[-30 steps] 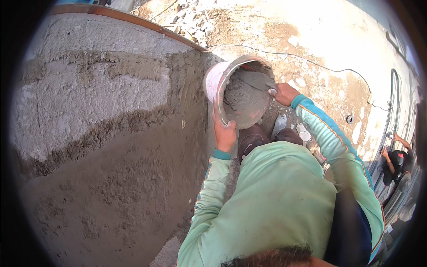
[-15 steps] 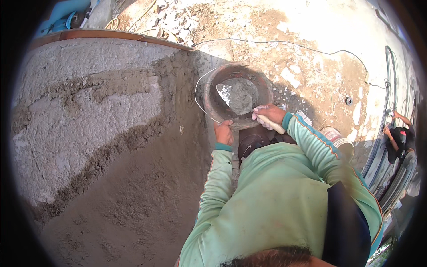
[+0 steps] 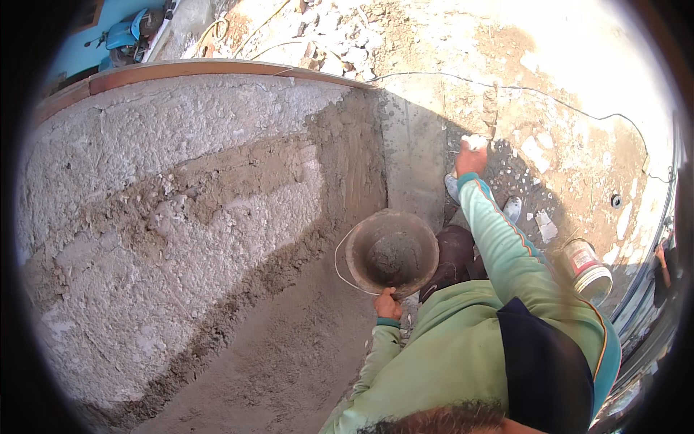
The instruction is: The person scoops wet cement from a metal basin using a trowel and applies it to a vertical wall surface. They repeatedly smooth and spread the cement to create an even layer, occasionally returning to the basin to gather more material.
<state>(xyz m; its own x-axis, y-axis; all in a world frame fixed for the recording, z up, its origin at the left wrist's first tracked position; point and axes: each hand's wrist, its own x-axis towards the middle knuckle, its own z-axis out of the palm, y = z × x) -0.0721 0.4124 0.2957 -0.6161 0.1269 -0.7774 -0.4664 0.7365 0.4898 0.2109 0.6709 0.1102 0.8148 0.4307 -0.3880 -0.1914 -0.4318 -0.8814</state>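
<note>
My left hand point(image 3: 388, 304) is closed on the near rim of a mortar bucket point(image 3: 426, 249), beside my thigh. Wet grey mortar point(image 3: 394, 259) lies in its bottom, and the thin wire handle point(image 3: 337, 262) hangs out on the left. Stretched forward past the bucket, my right hand point(image 3: 472, 159) is closed, its fingertips bright in the sun. The trowel point(image 3: 490, 112) in it shows nearly edge-on as a narrow, mortar-coloured strip; its grip is mostly hidden. To the left is a rough wall point(image 3: 202, 239), partly coated with darker wet mortar.
A wooden board point(image 3: 188, 69) runs along the wall's edge. Rubble point(image 3: 340, 43) and a cable point(image 3: 535, 88) lie on the ground ahead. At right are a white pail point(image 3: 589, 271) and another person's arm point(image 3: 663, 264). A blue scooter point(image 3: 130, 32) stands far left.
My right hand has lifted the trowel out of the bucket and swung it forward, away from me. My left hand still grips the rim; the bucket now sits lower in view.
</note>
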